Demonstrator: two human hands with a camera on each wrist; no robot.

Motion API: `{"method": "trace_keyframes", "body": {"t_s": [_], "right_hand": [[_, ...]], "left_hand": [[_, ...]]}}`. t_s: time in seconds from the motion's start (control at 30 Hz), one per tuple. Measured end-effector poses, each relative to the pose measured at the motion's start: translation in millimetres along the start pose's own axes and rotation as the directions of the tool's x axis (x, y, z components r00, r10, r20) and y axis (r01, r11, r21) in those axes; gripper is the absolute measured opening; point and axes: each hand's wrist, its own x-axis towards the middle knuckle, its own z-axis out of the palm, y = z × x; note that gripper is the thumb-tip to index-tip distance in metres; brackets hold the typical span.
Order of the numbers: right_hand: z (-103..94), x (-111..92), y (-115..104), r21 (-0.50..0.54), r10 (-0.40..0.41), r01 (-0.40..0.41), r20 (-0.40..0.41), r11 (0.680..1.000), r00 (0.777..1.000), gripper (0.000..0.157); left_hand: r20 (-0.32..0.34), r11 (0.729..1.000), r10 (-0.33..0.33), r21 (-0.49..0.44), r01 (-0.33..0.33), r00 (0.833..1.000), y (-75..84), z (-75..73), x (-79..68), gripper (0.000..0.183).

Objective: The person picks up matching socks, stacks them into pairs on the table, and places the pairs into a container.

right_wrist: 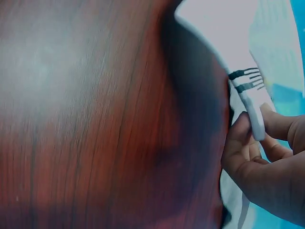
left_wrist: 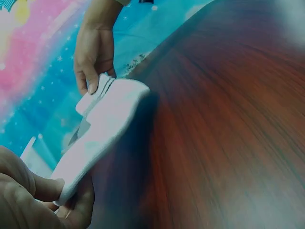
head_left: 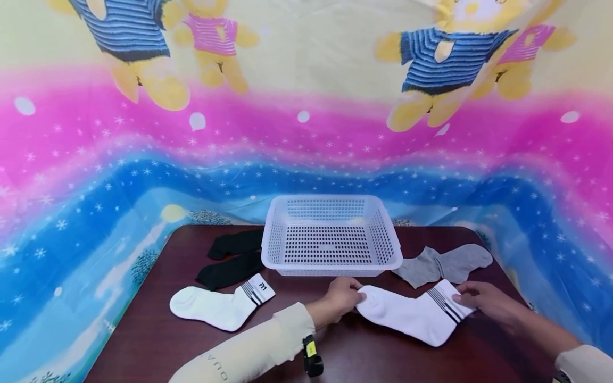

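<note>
A white sock (head_left: 407,314) with black stripes at its cuff is stretched between both hands, held over the front right of the table. My left hand (head_left: 341,298) pinches its toe end between thumb and fingers. At the other end, my right hand (head_left: 488,302) pinches the cuff, thumb on one side and fingers on the other, as the right wrist view shows closely. In the left wrist view a dark shadow lies on the table beneath the sock (left_wrist: 102,126). Another white striped sock (head_left: 220,308) lies flat on the left, toe pointing left.
A white plastic basket (head_left: 330,271) with perforated walls stands at the back middle of the dark red table (head_left: 158,340). Two black socks (head_left: 230,268) lie left of it, partly behind its side. Grey socks (head_left: 462,261) lie to its right. A patterned cloth (head_left: 306,133) hangs behind the table.
</note>
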Motion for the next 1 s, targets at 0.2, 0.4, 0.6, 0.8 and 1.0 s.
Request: {"method": "trace_keyframes", "body": {"t_s": [0.2,0.4,0.6,0.8,1.0], "right_hand": [[17.6,5,-16,0.142,-0.034,0.022,0.079,0.990,0.996,0.045],[39.0,9,-34,0.201,-0.027,0.007,0.097,0.980,0.995,0.046],[61.0,10,-48,0.275,-0.048,0.011,0.130,0.962,0.990,0.042],[82.9,14,-57,0.359,-0.060,-0.011,0.184,0.933,0.981,0.038],[101.5,16,-61,0.403,-0.086,-0.009,0.217,0.915,0.972,0.037]], "left_hand": [[0.019,0.999,-0.025,-0.044,0.026,0.999,-9.8,-31.4,-8.0,0.012],[-0.004,0.995,-0.053,-0.081,0.052,0.999,-27.1,-53.6,-18.6,0.012],[0.009,0.991,-0.047,-0.124,0.048,0.999,-35.8,-80.6,-30.9,0.014],[0.026,0.992,-0.058,-0.112,0.061,0.998,-40.6,-109.9,-40.8,0.019],[0.016,0.994,-0.098,-0.053,0.099,0.995,-44.8,-128.4,-50.5,0.019]]}}
